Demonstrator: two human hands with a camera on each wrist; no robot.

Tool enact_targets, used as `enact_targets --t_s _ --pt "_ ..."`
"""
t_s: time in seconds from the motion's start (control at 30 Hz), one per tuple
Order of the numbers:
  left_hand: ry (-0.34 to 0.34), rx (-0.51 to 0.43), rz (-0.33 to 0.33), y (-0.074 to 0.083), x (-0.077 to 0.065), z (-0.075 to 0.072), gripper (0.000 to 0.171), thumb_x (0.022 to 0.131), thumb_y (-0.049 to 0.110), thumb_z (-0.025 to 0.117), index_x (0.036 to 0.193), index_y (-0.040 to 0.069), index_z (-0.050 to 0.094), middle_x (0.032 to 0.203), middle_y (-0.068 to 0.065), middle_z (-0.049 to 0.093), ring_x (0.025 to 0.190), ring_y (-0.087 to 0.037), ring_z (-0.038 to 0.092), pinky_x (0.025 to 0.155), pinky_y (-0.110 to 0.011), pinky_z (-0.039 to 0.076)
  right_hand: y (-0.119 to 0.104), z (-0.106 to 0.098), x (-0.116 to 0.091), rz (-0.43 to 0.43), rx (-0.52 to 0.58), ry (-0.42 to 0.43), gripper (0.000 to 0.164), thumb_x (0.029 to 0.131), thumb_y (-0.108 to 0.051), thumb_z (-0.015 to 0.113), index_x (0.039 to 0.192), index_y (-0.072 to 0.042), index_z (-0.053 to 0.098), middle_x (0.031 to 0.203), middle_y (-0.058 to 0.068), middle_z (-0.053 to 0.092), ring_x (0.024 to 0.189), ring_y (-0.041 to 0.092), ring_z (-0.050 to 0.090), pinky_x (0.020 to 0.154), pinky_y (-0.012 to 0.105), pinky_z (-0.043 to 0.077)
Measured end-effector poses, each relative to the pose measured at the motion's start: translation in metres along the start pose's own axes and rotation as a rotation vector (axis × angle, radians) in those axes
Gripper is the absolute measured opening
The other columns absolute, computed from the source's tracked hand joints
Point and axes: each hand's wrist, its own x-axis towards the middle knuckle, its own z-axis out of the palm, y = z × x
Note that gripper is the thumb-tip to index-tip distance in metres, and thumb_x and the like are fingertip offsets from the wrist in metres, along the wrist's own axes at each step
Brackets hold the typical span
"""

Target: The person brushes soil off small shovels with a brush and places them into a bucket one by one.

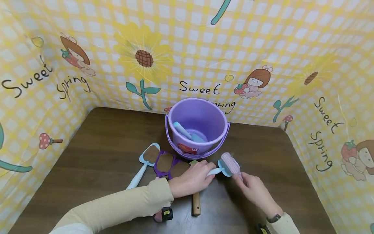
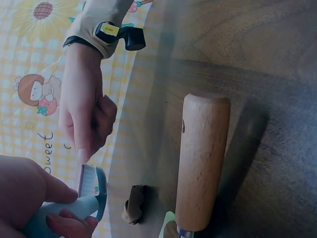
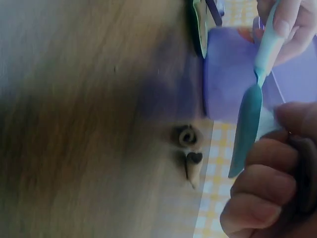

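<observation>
My left hand [image 1: 193, 178] grips the handle of a light blue toy shovel [image 1: 215, 171], its blade pointing right. My right hand [image 1: 257, 191] pinches the near end of a pale pink, ribbed oval piece [image 1: 230, 163], which overlaps the shovel blade in the head view. From the right wrist, the teal blade [image 3: 250, 119] appears edge-on beside my curled right fingers [image 3: 262, 183]. Under my left hand lies a tool with a wooden handle [image 1: 196, 204], its head mostly hidden. Left of it are a purple shovel [image 1: 164, 162] and another light blue shovel [image 1: 150, 154], both with brown faces.
A purple bucket [image 1: 178, 135] stands behind the hands, with a light blue tool [image 1: 182, 130] inside. Small curled brown pieces, such as this brown roll [image 3: 187, 136], lie on the dark wooden table [image 1: 114, 130]. A yellow checked cloth [image 1: 198, 58] surrounds the table's back and sides.
</observation>
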Motion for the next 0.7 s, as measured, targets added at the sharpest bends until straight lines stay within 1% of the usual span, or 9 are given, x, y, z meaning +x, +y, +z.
enact_targets --t_s 0.1,0.17,0.23,0.3,0.47,0.57,0.63,0.7 --pt "0.005 0.011 -0.006 0.0 0.0 -0.001 0.016 0.098 0.013 0.071 0.11 0.003 0.07 0.086 -0.004 0.058 0.073 -0.013 0.051 0.062 -0.026 0.044 -0.003 0.002 0.0 -0.023 0.008 -0.05 0.027 0.103 -0.031 0.067 0.082 -0.017 0.059 0.061 -0.011 0.039 0.051 0.004 0.037 0.049 0.023 0.031" --pt "0.009 0.015 -0.012 0.001 0.001 -0.002 0.016 0.098 0.013 0.071 0.11 0.003 0.07 0.086 -0.004 0.059 0.073 -0.013 0.051 0.063 -0.026 0.044 -0.002 0.003 0.001 -0.035 -0.002 -0.058 0.027 0.103 -0.03 0.067 0.081 -0.017 0.058 0.061 -0.011 0.039 0.051 0.003 0.037 0.048 0.023 0.03" --pt "0.01 0.014 -0.018 0.001 0.001 -0.002 0.017 0.098 0.014 0.071 0.111 0.003 0.071 0.087 -0.004 0.06 0.073 -0.013 0.052 0.064 -0.026 0.044 0.0 0.003 0.002 -0.036 -0.017 -0.046 0.027 0.103 -0.029 0.067 0.08 -0.017 0.057 0.062 -0.011 0.039 0.051 0.003 0.037 0.049 0.023 0.03" --pt "0.012 0.012 -0.019 0.001 0.0 -0.002 0.018 0.098 0.014 0.071 0.112 0.003 0.071 0.089 -0.004 0.06 0.074 -0.012 0.052 0.064 -0.025 0.044 0.004 0.002 0.002 -0.023 -0.039 -0.029 0.028 0.103 -0.027 0.067 0.08 -0.016 0.057 0.062 -0.01 0.038 0.052 0.004 0.038 0.049 0.023 0.031" --pt "0.016 0.009 -0.008 0.0 -0.001 -0.001 0.016 0.098 0.013 0.071 0.11 0.003 0.071 0.089 -0.005 0.061 0.075 -0.013 0.053 0.063 -0.026 0.045 0.009 -0.004 0.003 0.058 -0.076 0.009 0.023 0.104 -0.023 0.065 0.087 -0.008 0.061 0.063 -0.005 0.041 0.053 0.01 0.04 0.05 0.025 0.032" --pt "0.014 0.007 -0.011 -0.001 -0.002 -0.001 0.015 0.097 0.011 0.071 0.109 0.002 0.071 0.089 -0.006 0.061 0.074 -0.014 0.053 0.062 -0.026 0.044 0.006 -0.007 0.003 0.082 -0.06 0.023 0.021 0.105 -0.024 0.064 0.093 -0.005 0.064 0.064 -0.003 0.043 0.053 0.011 0.041 0.049 0.025 0.032" --pt "0.008 0.008 -0.02 -0.001 -0.002 -0.001 0.016 0.097 0.011 0.071 0.11 0.001 0.071 0.089 -0.006 0.06 0.073 -0.014 0.052 0.062 -0.025 0.044 0.002 -0.007 0.002 0.064 -0.037 0.015 0.022 0.105 -0.026 0.065 0.094 -0.006 0.065 0.064 -0.005 0.043 0.053 0.01 0.041 0.049 0.025 0.032" --pt "0.001 0.007 -0.031 -0.002 -0.002 0.0 0.017 0.097 0.012 0.072 0.11 0.001 0.07 0.089 -0.006 0.06 0.074 -0.014 0.052 0.062 -0.025 0.044 -0.001 -0.004 0.002 0.021 -0.006 -0.015 0.022 0.104 -0.028 0.065 0.094 -0.01 0.065 0.064 -0.007 0.043 0.053 0.007 0.04 0.049 0.024 0.032"
